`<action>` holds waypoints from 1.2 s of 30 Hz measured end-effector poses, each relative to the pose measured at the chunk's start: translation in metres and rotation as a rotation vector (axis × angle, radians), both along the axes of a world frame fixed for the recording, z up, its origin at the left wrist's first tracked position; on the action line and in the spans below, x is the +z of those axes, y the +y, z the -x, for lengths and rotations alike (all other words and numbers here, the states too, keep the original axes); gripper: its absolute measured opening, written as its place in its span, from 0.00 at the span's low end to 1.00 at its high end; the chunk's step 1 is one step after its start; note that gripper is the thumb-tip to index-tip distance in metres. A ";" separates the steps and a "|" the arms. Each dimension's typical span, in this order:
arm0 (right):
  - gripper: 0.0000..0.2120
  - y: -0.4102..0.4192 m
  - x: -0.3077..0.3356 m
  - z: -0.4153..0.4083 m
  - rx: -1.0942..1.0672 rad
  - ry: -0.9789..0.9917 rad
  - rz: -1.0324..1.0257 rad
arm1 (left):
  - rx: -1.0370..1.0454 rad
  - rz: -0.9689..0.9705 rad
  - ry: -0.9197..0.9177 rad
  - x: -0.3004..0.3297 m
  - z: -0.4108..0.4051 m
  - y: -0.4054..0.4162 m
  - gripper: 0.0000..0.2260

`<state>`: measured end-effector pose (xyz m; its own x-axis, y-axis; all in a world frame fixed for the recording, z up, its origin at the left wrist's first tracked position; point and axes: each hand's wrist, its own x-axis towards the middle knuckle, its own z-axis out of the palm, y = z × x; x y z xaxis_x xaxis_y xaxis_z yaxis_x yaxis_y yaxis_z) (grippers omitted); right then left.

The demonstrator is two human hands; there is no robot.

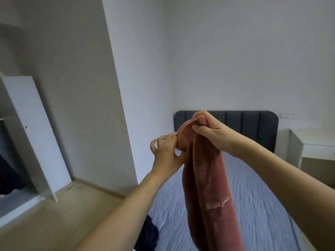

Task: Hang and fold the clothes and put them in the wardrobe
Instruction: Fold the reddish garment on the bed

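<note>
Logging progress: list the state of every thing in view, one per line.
Pink garment: held up, hanging over the bed.
Right hand: grips its top edge.
Left hand: pinches that edge.
Wardrobe door: open.
Dark garment: lying at the bed's edge.
Bed: sheet wrinkled.

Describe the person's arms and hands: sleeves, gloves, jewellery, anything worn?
Both forearms are bare as far as the frame shows; no sleeve is in view. The left hand and right hand wear no gloves. No watch, bracelet or ring is visible on wrists or fingers. No markings can be made out.
</note>
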<state>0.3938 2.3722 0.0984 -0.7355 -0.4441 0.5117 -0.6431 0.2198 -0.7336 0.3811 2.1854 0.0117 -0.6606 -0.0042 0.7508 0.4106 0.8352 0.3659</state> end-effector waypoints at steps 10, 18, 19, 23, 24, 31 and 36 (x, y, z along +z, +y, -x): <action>0.06 -0.040 -0.013 0.002 -0.016 -0.054 0.126 | 0.031 0.438 0.013 0.088 0.026 -0.087 0.15; 0.07 0.004 -0.089 0.035 -0.155 -0.124 0.297 | -0.073 0.965 0.117 0.067 0.088 -0.012 0.15; 0.08 0.017 -0.106 0.044 -0.198 -0.137 0.325 | -0.094 1.025 0.123 0.054 0.104 0.009 0.14; 0.12 0.083 -0.199 0.088 -0.383 -0.264 0.458 | -0.227 1.208 0.077 -0.028 0.180 0.104 0.09; 0.13 0.103 -0.232 0.103 -0.440 -0.328 0.493 | -0.268 1.252 0.035 -0.058 0.202 0.131 0.09; 0.27 0.245 -0.577 0.215 -1.013 -0.725 0.657 | -0.411 1.134 -0.445 -0.407 0.318 0.331 0.19; 0.14 0.331 -0.852 0.226 -1.332 -0.936 0.418 | -0.373 0.752 -1.015 -0.720 0.287 0.382 0.31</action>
